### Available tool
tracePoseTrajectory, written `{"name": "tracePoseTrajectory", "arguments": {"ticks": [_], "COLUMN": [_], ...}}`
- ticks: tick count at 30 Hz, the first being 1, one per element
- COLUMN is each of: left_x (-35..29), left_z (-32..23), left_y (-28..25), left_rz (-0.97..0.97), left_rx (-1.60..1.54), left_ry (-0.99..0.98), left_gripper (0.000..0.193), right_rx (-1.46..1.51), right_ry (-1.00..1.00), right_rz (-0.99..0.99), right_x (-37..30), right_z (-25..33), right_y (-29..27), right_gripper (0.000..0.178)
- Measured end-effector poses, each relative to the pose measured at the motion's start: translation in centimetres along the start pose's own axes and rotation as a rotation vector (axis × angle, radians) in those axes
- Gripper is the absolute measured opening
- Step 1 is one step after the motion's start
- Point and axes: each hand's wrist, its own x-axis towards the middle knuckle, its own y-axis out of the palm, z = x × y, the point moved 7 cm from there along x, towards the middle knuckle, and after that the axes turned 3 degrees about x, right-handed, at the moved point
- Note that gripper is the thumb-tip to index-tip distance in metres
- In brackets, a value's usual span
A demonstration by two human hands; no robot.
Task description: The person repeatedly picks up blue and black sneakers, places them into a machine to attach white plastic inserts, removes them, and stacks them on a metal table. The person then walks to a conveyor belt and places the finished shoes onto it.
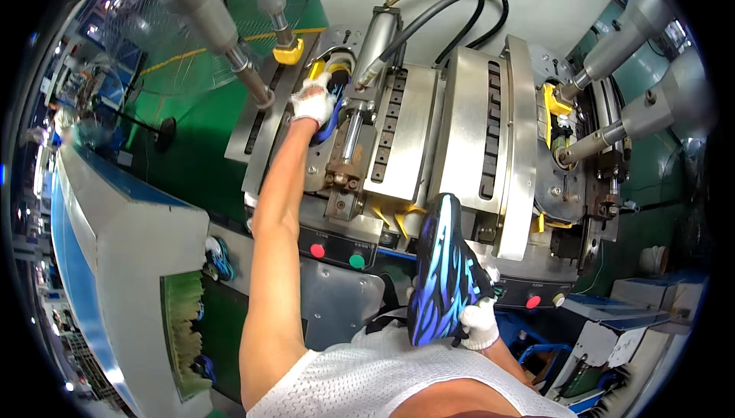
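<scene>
My right hand [480,323], in a white knit glove, grips a shoe [442,276] in front of my body. Its black sole with blue and purple streaks faces up, and the toe points away from me. At the far left my left arm is stretched out to the left station of a metal press. There my gloved left hand [312,101] is closed over a second blue and black shoe [334,118] seated in the station. Part of that shoe is hidden by the glove, and the fingertips are hard to make out.
Steel press covers [468,127] stand in the middle, with a hydraulic cylinder [379,47] beside the left station. Thick rams with yellow pads [289,52] flank both sides. Red [317,250] and green [357,261] buttons line the front edge. A white machine [130,242] stands at left, with shoes [219,259] near it.
</scene>
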Motion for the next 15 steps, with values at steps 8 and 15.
{"name": "tracePoseTrajectory", "arguments": {"ticks": [8,15], "left_x": [-11.3,-35.7], "left_z": [-0.5,5.4], "left_y": [-14.9,-18.2], "left_rz": [-0.334,-0.493], "left_rx": [-0.266,-0.427], "left_ry": [0.071,-0.077], "left_gripper": [0.061,0.065], "right_rx": [-0.088,-0.091], "right_ry": [-0.020,-0.049], "right_rz": [-0.158,0.085], "right_x": [2.8,15.1], "right_z": [2.4,2.2], "right_y": [8.2,21.5], "right_gripper": [0.049,0.042]}}
